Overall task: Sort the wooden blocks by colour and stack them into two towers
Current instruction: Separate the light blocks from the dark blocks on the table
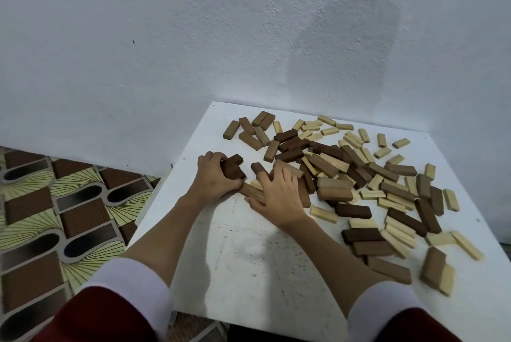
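Nearest me I see two red sleeves with white cuffs (130, 289), and both forearms reaching out over the white table (249, 258), whose surface is scuffed and speckled. My left hand (214, 178) has its fingers curled round a few dark brown blocks (233, 167), which stick out past the knuckles on the far side. My right hand (278, 193) lies with fingers spread and flat, pressing down on a mid-brown block (250, 190) that runs between the two hands; another dark block (258, 168) shows just past its fingertips. Whether the right thumb grips anything I cannot tell. Beyond and to the right of the hands lies the loose heap of blocks (359, 175), dark brown, mid-brown and pale ones mixed and overlapping, scattered towards the table's right edge. No stack stands yet. Behind the table is a white wall (193, 37); to the left, patterned floor tiles (55, 203).
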A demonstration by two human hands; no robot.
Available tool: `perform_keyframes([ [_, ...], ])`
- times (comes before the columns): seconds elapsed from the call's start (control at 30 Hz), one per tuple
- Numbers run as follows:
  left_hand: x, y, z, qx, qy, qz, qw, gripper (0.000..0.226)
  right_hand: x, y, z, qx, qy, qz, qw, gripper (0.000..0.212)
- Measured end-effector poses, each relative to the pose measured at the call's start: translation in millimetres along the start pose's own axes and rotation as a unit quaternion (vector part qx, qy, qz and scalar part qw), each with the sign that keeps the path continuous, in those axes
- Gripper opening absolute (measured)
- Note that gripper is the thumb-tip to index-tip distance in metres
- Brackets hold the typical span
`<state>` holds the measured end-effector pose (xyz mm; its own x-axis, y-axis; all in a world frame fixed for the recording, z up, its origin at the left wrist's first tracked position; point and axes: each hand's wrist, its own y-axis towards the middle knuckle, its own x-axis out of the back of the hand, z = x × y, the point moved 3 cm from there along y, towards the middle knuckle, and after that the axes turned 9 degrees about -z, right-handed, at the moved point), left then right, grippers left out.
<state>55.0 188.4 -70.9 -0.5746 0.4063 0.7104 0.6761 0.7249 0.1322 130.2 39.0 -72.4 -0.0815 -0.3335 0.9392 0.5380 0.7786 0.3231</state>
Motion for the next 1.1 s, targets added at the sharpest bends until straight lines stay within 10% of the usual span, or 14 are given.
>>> perform_keyframes([
  [0.4,-26,24,-69,-0.036,-0.179,-0.058,0.981,0.042,65,27,-80,-0.172,0.009,-0.074,0.982,0.055],
  [0.8,-104,16,-111,-0.146,0.015,0.086,0.985,0.064,45,7,-137,-0.244,0.029,0.049,0.968,0.057],
  [1.1,-48,62,-69,-0.105,-0.011,-0.085,0.991,0.043,53,40,-137,-0.208,0.048,0.018,0.977,0.054],
])
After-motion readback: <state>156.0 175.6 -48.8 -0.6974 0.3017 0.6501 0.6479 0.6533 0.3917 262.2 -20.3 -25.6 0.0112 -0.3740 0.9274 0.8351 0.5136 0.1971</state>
